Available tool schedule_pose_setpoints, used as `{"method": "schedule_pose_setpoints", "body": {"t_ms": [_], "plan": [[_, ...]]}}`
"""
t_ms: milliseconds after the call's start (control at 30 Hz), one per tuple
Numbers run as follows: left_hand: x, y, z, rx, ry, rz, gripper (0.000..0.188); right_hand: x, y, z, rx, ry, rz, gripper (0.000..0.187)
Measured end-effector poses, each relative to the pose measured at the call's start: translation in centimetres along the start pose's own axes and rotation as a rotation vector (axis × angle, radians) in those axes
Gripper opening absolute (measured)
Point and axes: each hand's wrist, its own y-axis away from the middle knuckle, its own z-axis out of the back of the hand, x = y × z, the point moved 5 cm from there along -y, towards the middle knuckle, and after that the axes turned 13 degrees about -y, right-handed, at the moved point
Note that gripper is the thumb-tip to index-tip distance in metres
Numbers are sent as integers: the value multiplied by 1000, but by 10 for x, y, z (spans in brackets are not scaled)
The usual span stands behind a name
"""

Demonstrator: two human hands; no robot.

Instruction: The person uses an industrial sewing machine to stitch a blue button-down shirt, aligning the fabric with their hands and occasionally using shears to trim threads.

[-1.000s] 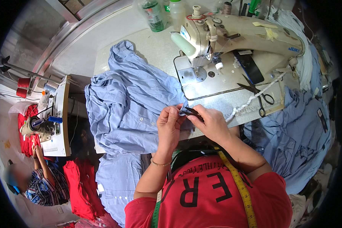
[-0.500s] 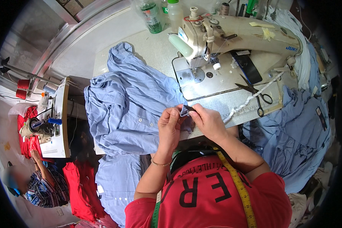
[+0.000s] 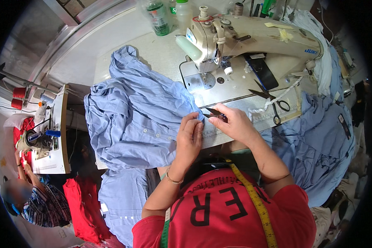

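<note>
A light blue button-up shirt lies rumpled across the table to the left of the sewing machine. At the table's front edge my left hand is closed, pinching the shirt's right-hand edge between thumb and fingers. Just right of it, my right hand grips small dark thread snips. Their blades are apart and point left, close to the pinched cloth. Whether a blade touches the fabric I cannot tell.
The sewing machine stands behind my hands. Black scissors, a twisted white cord and a dark phone lie to the right. More blue garments hang there. At far left a person works at another machine.
My hands have moved slightly apart. The left has lowered the shirt edge, and the snips in the right now show with their blades apart. The whole view has shifted a little.
</note>
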Motion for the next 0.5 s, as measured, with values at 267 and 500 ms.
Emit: {"method": "schedule_pose_setpoints", "body": {"t_ms": [267,500], "plan": [[7,2,-7,77,183,257,18,-2,-6,2,-1,-63,49,39],[8,0,-4,-63,197,79,14,-2,-16,-24,-56,-192,49,49]]}}
